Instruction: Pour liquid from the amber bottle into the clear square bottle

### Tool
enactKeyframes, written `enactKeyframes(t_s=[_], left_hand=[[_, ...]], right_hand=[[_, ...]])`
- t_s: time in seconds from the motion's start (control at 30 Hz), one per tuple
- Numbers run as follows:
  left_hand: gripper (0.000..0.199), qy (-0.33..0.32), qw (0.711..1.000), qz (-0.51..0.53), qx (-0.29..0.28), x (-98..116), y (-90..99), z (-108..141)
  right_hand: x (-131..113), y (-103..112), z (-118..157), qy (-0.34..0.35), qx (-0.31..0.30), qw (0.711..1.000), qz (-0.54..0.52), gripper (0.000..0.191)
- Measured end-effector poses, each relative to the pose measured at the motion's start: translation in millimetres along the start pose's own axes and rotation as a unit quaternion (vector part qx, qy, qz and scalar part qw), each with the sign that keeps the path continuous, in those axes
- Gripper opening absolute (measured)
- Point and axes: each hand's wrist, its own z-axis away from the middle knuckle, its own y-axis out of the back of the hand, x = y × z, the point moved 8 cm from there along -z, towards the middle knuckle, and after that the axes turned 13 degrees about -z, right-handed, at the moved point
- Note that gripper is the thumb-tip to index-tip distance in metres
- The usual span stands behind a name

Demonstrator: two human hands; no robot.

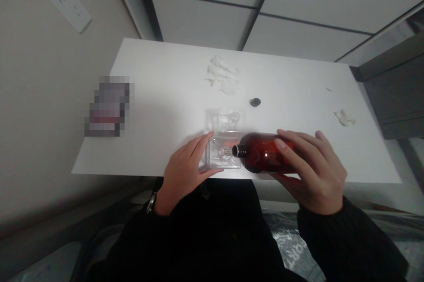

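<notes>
In my right hand is an amber bottle, tilted onto its side with its uncapped mouth pointing left. The mouth hangs over or beside a clear plastic box near the table's front edge; whether liquid flows out cannot be made out. My left hand grips the left end of this box, thumb on the near side and fingers on the far side. Just behind it lies a clear plastic lid-like piece with a round ring shape. A dark bottle cap rests farther back.
Crumpled white tissue lies at the back of the white table, and another wad at the right. A blurred-out flat object is at the left edge. Panels stand behind the table.
</notes>
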Motion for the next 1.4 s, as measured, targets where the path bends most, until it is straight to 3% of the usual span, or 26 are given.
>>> enactKeyframes(t_s=[1.4], left_hand=[[0.087,0.002,1.000,-0.007,0.004,0.5,1.3,-0.7]], right_hand=[[1.6,3.3,0.5,0.022,-0.010,1.000,0.020,0.086]])
